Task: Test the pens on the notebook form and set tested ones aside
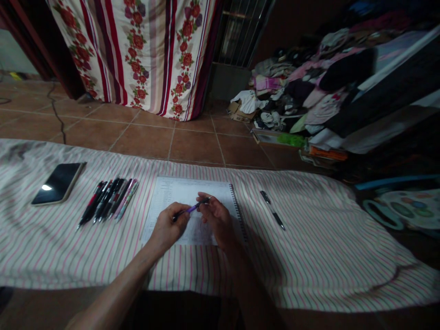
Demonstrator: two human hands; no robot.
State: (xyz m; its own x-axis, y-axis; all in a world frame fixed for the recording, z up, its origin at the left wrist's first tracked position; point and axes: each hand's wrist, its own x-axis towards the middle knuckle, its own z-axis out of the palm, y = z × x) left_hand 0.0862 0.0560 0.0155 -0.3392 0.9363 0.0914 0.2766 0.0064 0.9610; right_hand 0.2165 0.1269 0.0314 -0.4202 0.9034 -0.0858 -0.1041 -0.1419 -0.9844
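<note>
Pen (pixel 191 209), purple in the middle and black at both ends, is held between the two hands, above the notebook (pixel 192 184). The left hand (pixel 173 223) pinches one end of it, with the thumb lying along the barrel. The right hand (pixel 217 219) pinches the other end between thumb and finger, while its other fingers are loosely curved.

The notebook lies open on the surface (pixel 319 247), which is covered by a striped cloth; its spiral is at the right edge. What is written on the page is too faint to read. To the right of the notebook, a black pen (pixel 273 212) lies alone and slanted. To the left, several pens (pixel 112 200) lie side by side, and farther left is a phone (pixel 58 183), its screen facing up. Beyond the surface, a flowered curtain (pixel 154 55) hangs near the tiled floor (pixel 137 137).
</note>
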